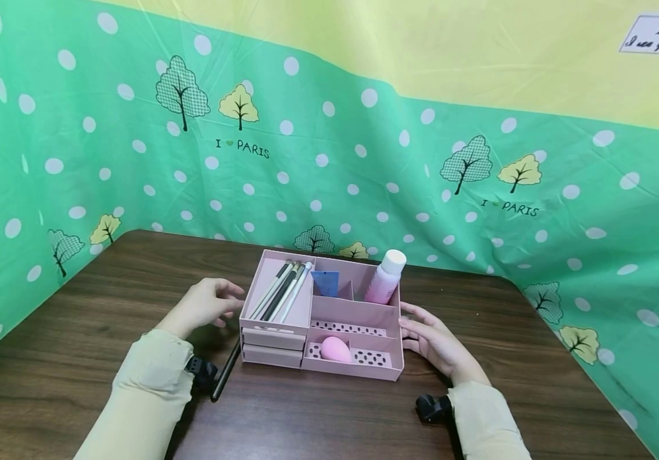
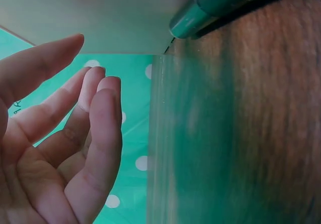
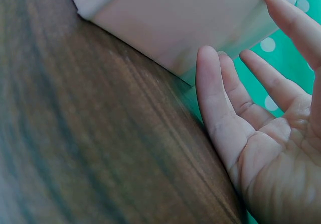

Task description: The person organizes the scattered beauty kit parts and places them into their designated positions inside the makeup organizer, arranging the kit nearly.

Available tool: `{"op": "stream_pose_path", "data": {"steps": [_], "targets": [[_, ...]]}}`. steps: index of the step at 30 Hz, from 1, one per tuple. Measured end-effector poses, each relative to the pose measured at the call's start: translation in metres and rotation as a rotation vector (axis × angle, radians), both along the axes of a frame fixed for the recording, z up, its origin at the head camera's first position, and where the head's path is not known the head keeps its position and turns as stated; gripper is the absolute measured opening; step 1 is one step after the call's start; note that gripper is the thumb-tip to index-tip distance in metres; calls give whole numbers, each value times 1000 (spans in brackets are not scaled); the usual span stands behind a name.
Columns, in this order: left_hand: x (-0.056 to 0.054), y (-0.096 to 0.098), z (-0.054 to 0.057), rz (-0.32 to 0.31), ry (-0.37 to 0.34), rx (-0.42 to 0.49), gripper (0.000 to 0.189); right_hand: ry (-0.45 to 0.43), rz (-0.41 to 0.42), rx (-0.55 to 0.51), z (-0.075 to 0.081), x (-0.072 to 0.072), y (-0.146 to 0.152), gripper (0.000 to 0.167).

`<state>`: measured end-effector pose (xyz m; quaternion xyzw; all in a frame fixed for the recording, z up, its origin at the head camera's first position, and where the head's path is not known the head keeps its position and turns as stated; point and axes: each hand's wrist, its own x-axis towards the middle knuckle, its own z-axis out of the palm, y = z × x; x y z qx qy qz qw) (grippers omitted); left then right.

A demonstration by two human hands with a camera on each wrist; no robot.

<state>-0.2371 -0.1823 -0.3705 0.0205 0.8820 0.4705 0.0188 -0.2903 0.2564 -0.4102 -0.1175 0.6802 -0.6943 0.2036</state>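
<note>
A pink desk organizer [image 1: 358, 313] stands mid-table with several compartments and two small drawers at its front left. Several brushes [image 1: 280, 289] lie in its left tray, a blue card [image 1: 325, 282] and a pink bottle with a white cap [image 1: 385, 276] stand at the back, and a pink sponge egg [image 1: 335, 349] lies in the front tray. My left hand [image 1: 207, 304] hovers by the organizer's left side with fingers relaxed and straight [image 2: 95, 133], holding nothing. My right hand [image 1: 433, 338] is open beside the organizer's right wall [image 3: 170, 23], fingertips near it.
A dark pen-like stick [image 1: 226, 370] lies on the brown wooden table [image 1: 76, 358] in front of the left drawers, seen close in the left wrist view as a dark tube [image 2: 220, 5]. A green dotted cloth [image 1: 329, 160] walls in the table on three sides.
</note>
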Motion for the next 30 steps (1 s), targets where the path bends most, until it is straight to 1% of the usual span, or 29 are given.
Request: {"op": "stream_pose_path", "data": {"steps": [5, 10, 12, 17, 22, 30], "targets": [[-1, 1, -5, -14, -27, 19, 31, 2, 3, -2, 0, 0, 0, 61], [0, 1, -9, -60, -56, 36, 32, -1, 3, -3, 0, 0, 0, 60], [-1, 1, -10, -69, -69, 51, 33, -2, 2, -4, 0, 0, 0, 60], [-1, 2, -13, -69, -97, 78, 35, -2, 2, -6, 0, 0, 0, 59], [-2, 4, -16, -66, -127, 79, 36, -3, 2, -5, 0, 0, 0, 59], [0, 6, -17, -70, -184, 95, 39, -10, -2, -1, 1, 0, 0, 61]]}}
